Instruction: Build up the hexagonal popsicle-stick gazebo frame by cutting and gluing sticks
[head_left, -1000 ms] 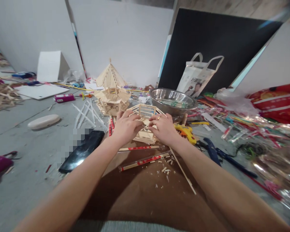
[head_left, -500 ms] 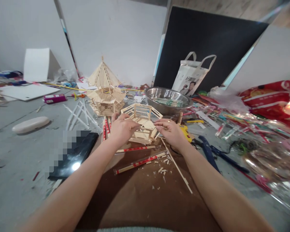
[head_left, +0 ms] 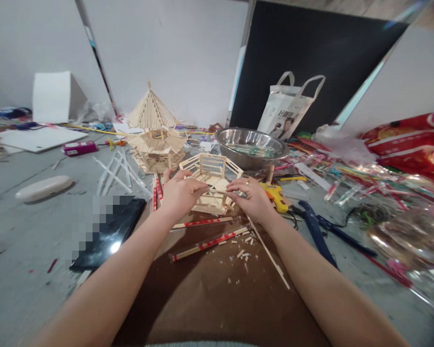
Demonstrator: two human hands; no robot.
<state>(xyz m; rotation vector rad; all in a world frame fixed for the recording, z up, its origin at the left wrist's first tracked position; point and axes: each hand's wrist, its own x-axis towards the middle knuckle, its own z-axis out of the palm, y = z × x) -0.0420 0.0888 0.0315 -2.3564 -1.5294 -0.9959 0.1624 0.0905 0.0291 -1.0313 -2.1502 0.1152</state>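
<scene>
1. My left fingers point(head_left: 198, 185) and right fingers point(head_left: 238, 183) pinch a stick point(head_left: 217, 191) between them.
2. Frame point(head_left: 221, 183) sits right there, ahead of me.
3. Back railing point(head_left: 213, 156) up; front looks unfinished, no roof.

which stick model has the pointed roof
The stick pavilion at the back, left of the metal bowl: its sloping sticks meet in a peak. The nearer stick frame shows railings but no such roof.
</scene>
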